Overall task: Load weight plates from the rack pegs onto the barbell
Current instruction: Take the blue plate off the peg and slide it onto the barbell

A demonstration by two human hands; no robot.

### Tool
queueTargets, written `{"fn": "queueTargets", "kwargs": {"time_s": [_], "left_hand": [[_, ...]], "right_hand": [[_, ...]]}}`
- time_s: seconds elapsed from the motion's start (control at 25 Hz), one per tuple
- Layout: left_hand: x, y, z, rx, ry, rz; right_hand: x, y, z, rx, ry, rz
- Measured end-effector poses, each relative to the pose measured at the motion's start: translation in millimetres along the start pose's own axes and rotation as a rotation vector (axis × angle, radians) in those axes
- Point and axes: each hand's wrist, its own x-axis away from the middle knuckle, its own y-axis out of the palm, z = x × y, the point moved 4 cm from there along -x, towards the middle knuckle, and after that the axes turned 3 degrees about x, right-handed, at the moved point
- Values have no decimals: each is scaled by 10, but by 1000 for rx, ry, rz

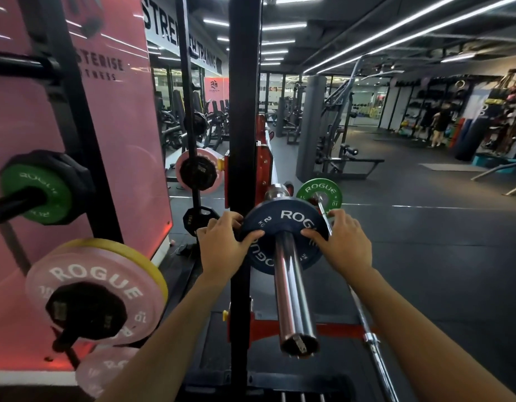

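Centre of frame: dark blue plate (283, 227) marked ROGUE, threaded on the chrome barbell sleeve (293, 297), part-way along, with the sleeve's open end toward the lower centre. Left hand (222, 248) on the plate's left edge: thumb across the near face, fingers curled behind the rim, gripping. Right hand (345, 245) on the plate's right edge: thumb on the near face, fingers wrapped over the rim, gripping. Both forearms entering from the bottom of the frame.

Just behind the blue plate, right of centre: small green plate (319, 195) marked ROGUE 10; mounting impossible to tell. Black upright post (243, 111) of the rack running top to bottom, immediately left of the sleeve, with red brackets (264, 161) beside it.

Left side of frame, on rack pegs: green plate (36, 192) in front of a black plate at mid-left; pink plate (94, 291) marked ROGUE with a yellow plate (152, 265) behind it at lower left; another pink plate (106, 369) below. Further pink plate (198, 172) with a black disc on it, centre-left background.

Right background: gym machines, dark floor, two distant people (436, 123).
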Motion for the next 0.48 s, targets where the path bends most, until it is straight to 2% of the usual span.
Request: {"fn": "queueTargets", "kwargs": {"time_s": [0.16, 0.48], "left_hand": [[-517, 453, -273, -4, -22, -41], [-1236, 948, -598, -29, -84, 2]], "right_hand": [[-561, 374, 51, 57, 10, -4], [-1370, 994, 97, 71, 37, -11]]}}
